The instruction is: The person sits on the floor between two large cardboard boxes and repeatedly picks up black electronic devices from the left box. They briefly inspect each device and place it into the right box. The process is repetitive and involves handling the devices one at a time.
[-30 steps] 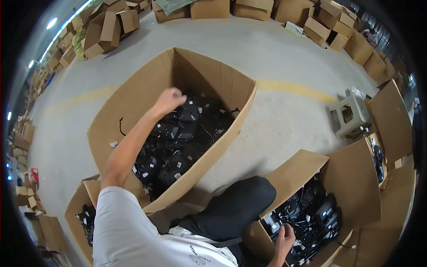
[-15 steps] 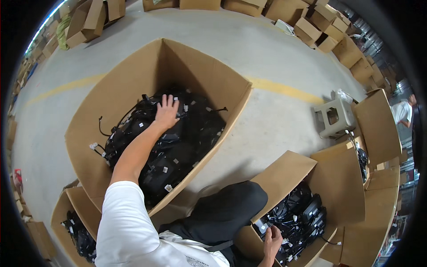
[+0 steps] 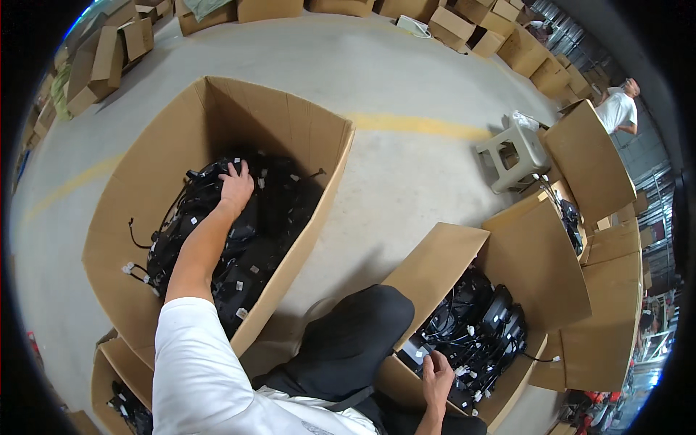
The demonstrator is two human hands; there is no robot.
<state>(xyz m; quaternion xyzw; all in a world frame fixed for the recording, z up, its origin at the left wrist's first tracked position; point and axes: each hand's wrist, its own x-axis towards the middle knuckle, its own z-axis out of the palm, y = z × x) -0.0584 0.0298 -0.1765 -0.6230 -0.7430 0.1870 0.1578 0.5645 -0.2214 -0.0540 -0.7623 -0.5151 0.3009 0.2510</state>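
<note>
My left hand (image 3: 237,190) reaches into a large cardboard box (image 3: 138,170) at the left and rests on the heap of black plastic parts (image 3: 239,279) inside. Its fingers are apart and bent over the top of one part. My right hand (image 3: 437,378) hangs at the near edge of a smaller open box (image 3: 536,261), its fingers loosely curved with a gap by the thumb. Close to those fingertips lies a flat dark part (image 3: 415,353) with a small white label. Black parts with cables and white connectors (image 3: 475,330) fill that box.
A grey plastic stool (image 3: 513,156) stands at the right, near another open box with parts (image 3: 571,223). A further box of parts (image 3: 105,370) sits at lower left. Cardboard boxes (image 3: 268,9) line the far side. One person (image 3: 618,109) is at the far right.
The view has swung to the right, so the boxes appear further left. My left hand's fingers, spread flat before, now bend over a part. My right hand is slightly nearer the flat part.
</note>
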